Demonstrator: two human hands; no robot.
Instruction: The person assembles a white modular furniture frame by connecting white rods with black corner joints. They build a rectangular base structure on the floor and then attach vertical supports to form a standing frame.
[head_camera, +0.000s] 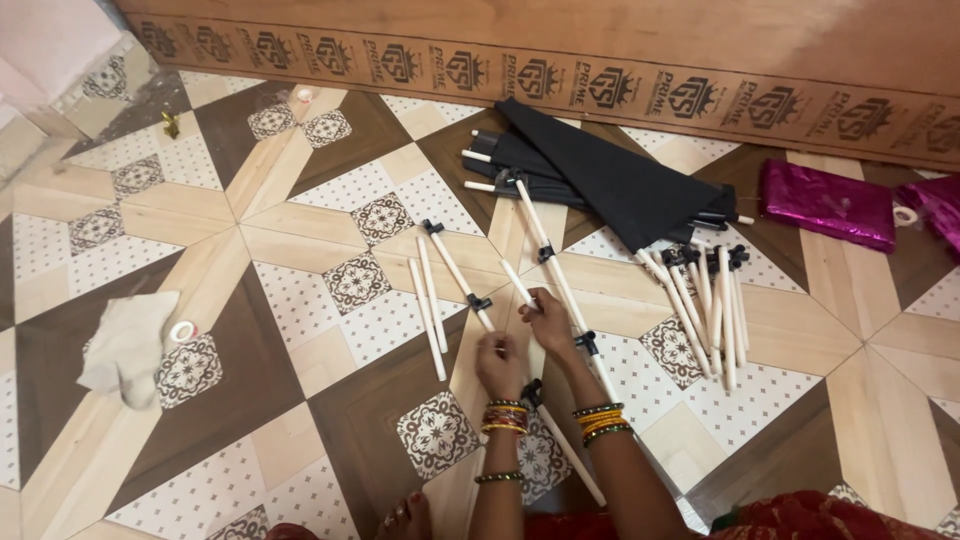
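White rods w/ black clips lie on tiled floor (300, 230): left hand (500, 362) pinches short rod (487, 318), right hand (550, 320) grips long rod (560, 290) — best keep ends lined up, clip square, push gently.

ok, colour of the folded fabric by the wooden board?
Black. The folded fabric shows best in the head view, lying over white rods.

White rod (520, 290) with black clips (480, 302) lies slanted on the tiled floor (300, 230).
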